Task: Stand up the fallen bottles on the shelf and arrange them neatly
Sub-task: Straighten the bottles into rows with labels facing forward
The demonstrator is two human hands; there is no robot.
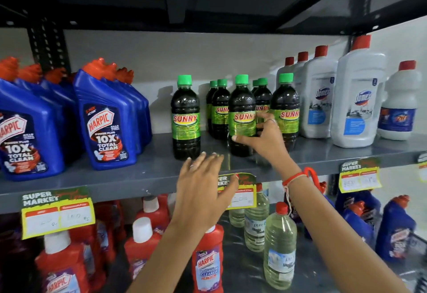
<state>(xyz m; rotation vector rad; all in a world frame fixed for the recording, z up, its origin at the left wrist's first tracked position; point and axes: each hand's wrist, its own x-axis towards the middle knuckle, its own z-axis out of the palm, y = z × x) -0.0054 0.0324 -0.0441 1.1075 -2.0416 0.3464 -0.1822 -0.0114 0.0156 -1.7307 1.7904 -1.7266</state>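
Head view: we clamp right hand (265, 137) fingers round upright Sunny bottle (242, 117) on shelf (150, 172). Our left hand (203, 184) fingers spread, holding nothing, below-left of those fingers. Lone Sunny bottle (186, 119) stands just beyond left fingers.

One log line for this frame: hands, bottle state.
left hand open, before shelf edge | right hand grips middle Sunny bottle | visible Sunny bottles upright | lone Sunny bottle apart, left
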